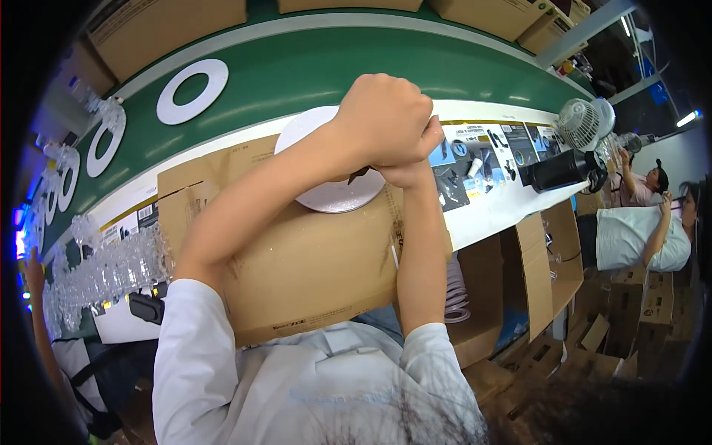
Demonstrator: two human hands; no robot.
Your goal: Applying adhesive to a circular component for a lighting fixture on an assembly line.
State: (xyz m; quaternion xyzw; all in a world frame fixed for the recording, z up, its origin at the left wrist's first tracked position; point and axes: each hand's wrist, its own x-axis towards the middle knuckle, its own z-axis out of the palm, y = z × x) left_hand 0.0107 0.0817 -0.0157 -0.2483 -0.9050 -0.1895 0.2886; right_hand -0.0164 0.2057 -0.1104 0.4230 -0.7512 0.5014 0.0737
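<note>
My left hand (386, 119) is closed in a fist, its forearm crossing over in front of me. Just beneath it is my right hand (400, 175), mostly hidden by the left and curled around something I cannot make out. A small dark tip (360, 175) shows below the hands. Under them lies a round white disc (341, 200), partly covered by my left wrist and forearm. The disc rests on a closed brown cardboard box (319, 259) right in front of me.
White rings (194, 90) lie on a green belt (289, 63) at the back. Clear plastic packaging (111, 271) is piled to the left. On the right are printed cartons (475, 163), a black cylinder (560, 172), a fan (582, 122) and an open box (549, 259). Other people (634, 233) stand farther right.
</note>
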